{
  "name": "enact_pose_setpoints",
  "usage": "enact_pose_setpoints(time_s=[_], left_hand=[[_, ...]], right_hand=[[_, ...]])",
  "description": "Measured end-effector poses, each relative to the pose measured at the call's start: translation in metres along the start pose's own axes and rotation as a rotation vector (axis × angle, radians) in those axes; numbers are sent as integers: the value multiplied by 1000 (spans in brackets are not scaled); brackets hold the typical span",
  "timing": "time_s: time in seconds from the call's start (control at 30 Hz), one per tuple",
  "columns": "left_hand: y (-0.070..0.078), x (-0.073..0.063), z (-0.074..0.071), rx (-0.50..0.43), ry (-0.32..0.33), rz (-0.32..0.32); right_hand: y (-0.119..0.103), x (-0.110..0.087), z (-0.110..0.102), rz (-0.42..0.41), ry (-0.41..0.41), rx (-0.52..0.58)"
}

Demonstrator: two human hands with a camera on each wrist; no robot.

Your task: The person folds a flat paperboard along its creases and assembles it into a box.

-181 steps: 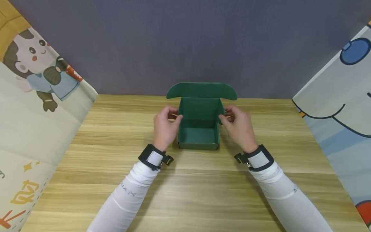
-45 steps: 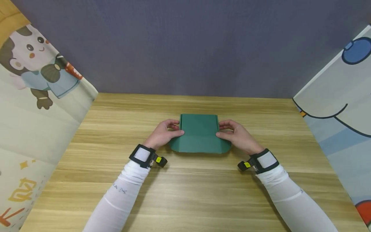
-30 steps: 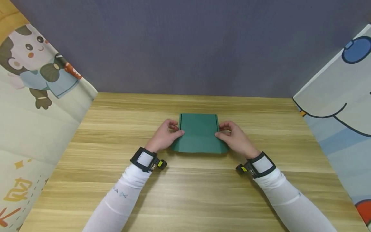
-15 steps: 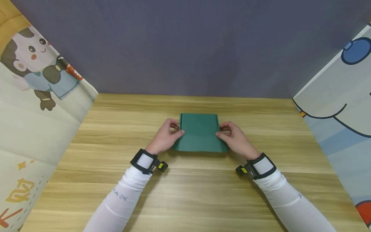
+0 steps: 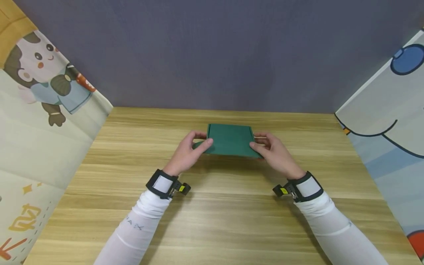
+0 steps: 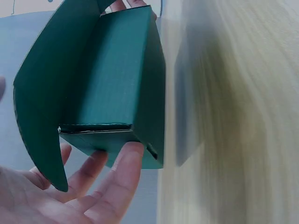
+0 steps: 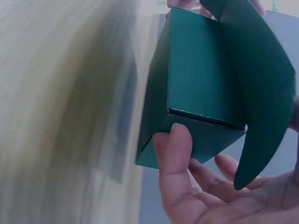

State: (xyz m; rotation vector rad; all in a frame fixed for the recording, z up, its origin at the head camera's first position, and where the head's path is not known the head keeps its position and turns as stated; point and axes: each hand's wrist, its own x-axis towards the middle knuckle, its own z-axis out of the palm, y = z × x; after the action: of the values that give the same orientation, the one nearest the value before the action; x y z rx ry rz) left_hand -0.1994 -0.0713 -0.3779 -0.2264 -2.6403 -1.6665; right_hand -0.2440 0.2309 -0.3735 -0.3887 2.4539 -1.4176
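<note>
A small green cardboard box [image 5: 230,140], its lid down over the top, is held between both hands above the table. My left hand [image 5: 186,154] grips its left side, thumb on the lid's edge and fingers against the side wall. From the right, my right hand [image 5: 278,154] holds it the same way. In the left wrist view the front flap [image 6: 42,93] sticks out from the front wall rather than lying against it. Both wrist views show a gap between the box's underside and the table. What is inside the box is hidden.
The wood-grain table [image 5: 228,217] ends at a dark blue-grey wall [image 5: 218,51]. Cartoon-printed panels stand at the left [image 5: 39,147] and right [image 5: 381,110]. Both wrists wear black straps with small cameras.
Six seconds ago the box stood with its lid raised; the lid has since come down. In the last half second both hands have lifted the box off the table.
</note>
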Motion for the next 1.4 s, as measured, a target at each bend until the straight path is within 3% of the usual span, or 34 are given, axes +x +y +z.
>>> enact_pose_setpoints(time_s=[0.33,0.57,0.7,1.13,1.4], left_hand=[[6,-1,-9,-54,-12,21],[14,-1,-10,-96,19,34],[11,2,-9,-124,29,34],[23,-2,-6,-73,94,-26],[30,-5,-8,-22,88,-64]], right_hand=[[-18,-5,-12,-39,-80,109],[-22,-6,-17,-23,-92,4],[-24,-5,-17,-10,-71,13],[-33,-5,-14,70,-36,13],[-39,-5,-15,106,-56,2]])
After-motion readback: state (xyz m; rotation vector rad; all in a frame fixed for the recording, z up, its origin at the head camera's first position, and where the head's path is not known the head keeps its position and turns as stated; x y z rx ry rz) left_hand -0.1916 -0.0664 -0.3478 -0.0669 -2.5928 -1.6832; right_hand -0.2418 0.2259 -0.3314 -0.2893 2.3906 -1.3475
